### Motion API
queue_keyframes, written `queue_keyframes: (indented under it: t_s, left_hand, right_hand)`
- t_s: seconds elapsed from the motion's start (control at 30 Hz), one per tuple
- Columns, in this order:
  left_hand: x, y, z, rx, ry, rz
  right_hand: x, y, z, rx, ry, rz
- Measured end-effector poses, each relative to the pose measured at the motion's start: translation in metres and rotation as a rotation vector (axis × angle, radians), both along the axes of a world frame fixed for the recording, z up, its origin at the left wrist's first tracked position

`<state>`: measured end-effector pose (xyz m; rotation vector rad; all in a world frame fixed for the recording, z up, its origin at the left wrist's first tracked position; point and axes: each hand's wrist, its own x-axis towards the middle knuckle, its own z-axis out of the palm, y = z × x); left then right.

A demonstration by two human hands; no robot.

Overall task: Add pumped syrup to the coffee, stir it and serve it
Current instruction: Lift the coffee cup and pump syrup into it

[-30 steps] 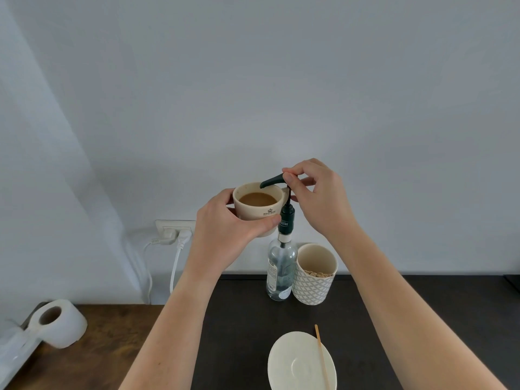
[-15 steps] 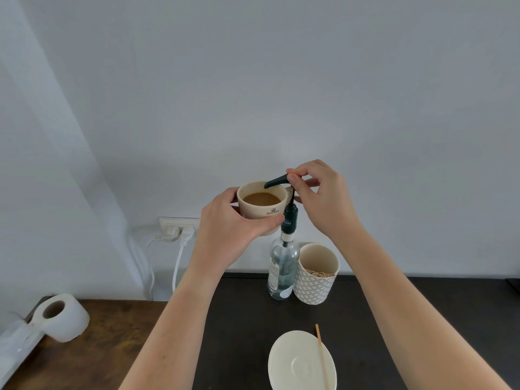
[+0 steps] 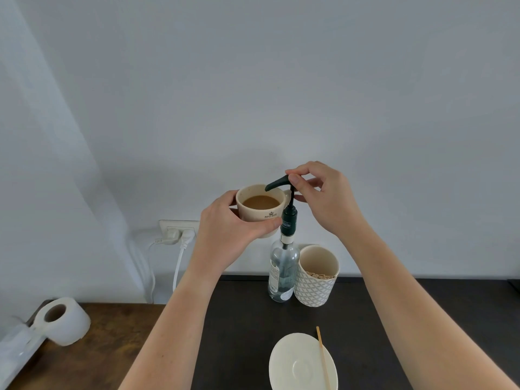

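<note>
My left hand (image 3: 229, 229) grips a cream coffee cup (image 3: 260, 211) full of milky coffee and holds it in the air under the spout of the pump. The dark green pump (image 3: 282, 182) tops a clear syrup bottle (image 3: 282, 273) that stands on the dark table. My right hand (image 3: 323, 199) pinches the pump head between thumb and forefinger, with the plunger raised. The spout's tip hangs over the cup's far rim. A cream saucer (image 3: 302, 364) lies near the front edge with a wooden stir stick (image 3: 323, 358) resting across it.
A patterned cup (image 3: 316, 277) holding wooden sticks stands right of the bottle. A wall socket (image 3: 178, 230) with two white plugs is at the left. A roll of white paper (image 3: 63, 320) lies on the brown wooden surface (image 3: 112, 333) at far left.
The view has shifted slightly. The cup and both hands stay at the pump, and the pump head looks a little higher than before.
</note>
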<state>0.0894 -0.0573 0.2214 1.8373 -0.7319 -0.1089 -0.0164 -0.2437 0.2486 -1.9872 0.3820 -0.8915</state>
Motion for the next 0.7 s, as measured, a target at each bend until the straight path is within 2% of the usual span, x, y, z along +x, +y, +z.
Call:
queue_keyframes:
  t_s: [0.7]
  left_hand:
    - [0.0052, -0.0031, -0.0013, -0.002, -0.011, 0.011]
  right_hand:
    - [0.0014, 0.0033, -0.0038, 0.018, -0.012, 0.006]
